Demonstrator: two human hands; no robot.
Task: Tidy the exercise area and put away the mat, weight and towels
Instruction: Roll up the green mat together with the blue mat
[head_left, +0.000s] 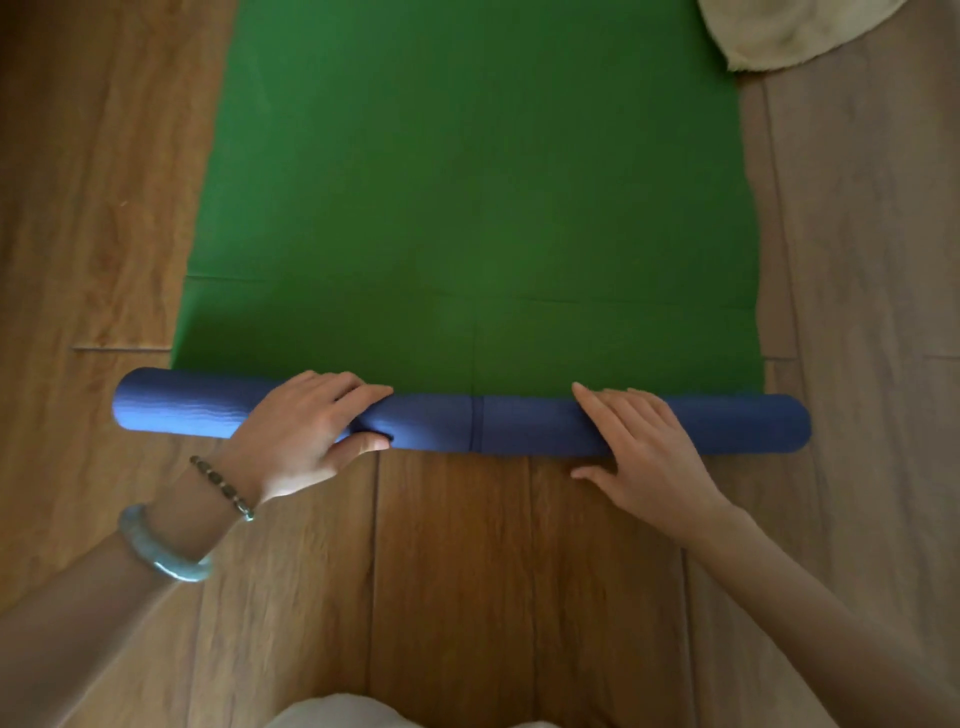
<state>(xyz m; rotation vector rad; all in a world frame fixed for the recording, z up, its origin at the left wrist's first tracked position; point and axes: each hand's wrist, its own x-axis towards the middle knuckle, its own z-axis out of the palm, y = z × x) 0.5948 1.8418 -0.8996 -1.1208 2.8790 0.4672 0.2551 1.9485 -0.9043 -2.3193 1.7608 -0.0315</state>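
The mat (467, 182) lies on the floor with its green face up. Its near end is wound into a tight blue roll (519, 423) that runs crosswise under both hands, and the unrolled stretch reaches away beyond the fingertips. The left hand (306, 431) grips the roll, fingers curled over the top and thumb tucked against the near side. The right hand (639, 447), well apart from it along the roll, presses down with fingers nearly straight and its thumb by the wooden floor (467, 571). The step in hand looks like rolling up the mat, barely begun. The next move probably calls for an even push forward from both hands so the ends stay flush. Far beyond the right hand lies a pale cloth (779, 31), perhaps a towel.
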